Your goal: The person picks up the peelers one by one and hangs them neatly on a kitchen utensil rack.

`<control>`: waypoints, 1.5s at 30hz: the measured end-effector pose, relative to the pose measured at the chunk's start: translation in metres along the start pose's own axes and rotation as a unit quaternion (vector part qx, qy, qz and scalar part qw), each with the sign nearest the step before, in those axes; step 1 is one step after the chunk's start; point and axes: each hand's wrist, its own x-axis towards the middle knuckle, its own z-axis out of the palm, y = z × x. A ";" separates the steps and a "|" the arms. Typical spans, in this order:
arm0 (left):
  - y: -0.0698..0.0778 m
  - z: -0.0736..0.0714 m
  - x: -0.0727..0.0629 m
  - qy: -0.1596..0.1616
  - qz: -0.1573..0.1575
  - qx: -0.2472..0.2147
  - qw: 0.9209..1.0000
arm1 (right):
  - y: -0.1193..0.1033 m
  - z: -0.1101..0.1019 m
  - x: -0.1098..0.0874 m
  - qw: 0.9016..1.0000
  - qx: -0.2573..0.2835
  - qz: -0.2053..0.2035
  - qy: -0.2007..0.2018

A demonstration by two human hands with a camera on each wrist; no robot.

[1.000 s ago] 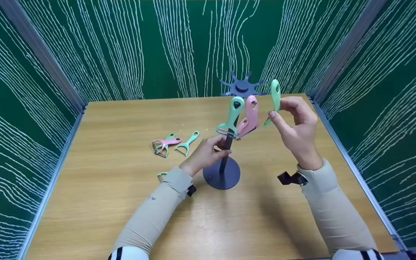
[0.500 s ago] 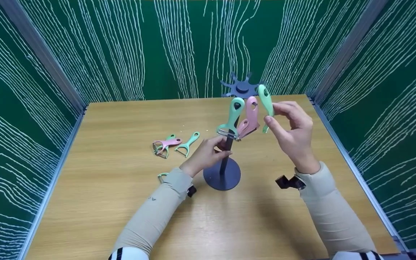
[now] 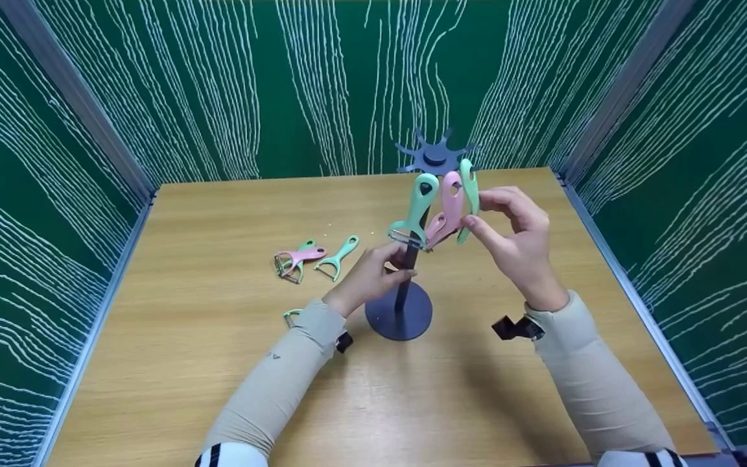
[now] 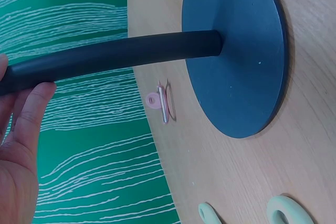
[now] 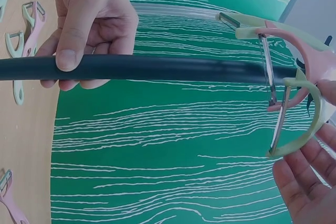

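Observation:
My left hand (image 3: 368,277) grips the black pole (image 4: 126,51) of a stand with a round base (image 3: 401,314) and a star-shaped top (image 3: 435,155). My right hand (image 3: 521,250) pinches a green peeler (image 3: 471,185) between thumb and fingers, handle loop up, right at the arms of the top. Just left of it hang a pink peeler (image 3: 451,198) and another green peeler (image 3: 420,201), blades down. In the right wrist view, the held peeler's blade end (image 5: 286,114) overlaps the pink one's, and part of my right hand (image 5: 310,182) shows behind it.
On the wooden table (image 3: 218,363), a pink peeler (image 3: 302,255) lies across a green one, with another green peeler (image 3: 338,258) beside them. One more (image 3: 291,318) is partly behind my left sleeve. Another pink peeler (image 4: 163,102) lies behind the stand. Green walls surround the table.
My right hand has moved left and slightly down with the green peeler, bringing it from beside the stand's top to right next to the hanging pink peeler. My left hand stays on the pole.

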 end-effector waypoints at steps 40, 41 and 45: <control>-0.001 0.001 0.001 0.009 0.014 0.014 1.000 | 0.187 0.026 -0.040 0.932 -0.161 0.272 -0.176; -0.001 0.002 0.001 0.009 0.016 0.014 1.000 | 0.190 0.028 -0.041 0.931 -0.157 0.276 -0.179; 0.000 0.002 0.001 0.008 0.013 0.010 1.000 | 0.199 0.035 -0.045 0.926 -0.128 0.303 -0.185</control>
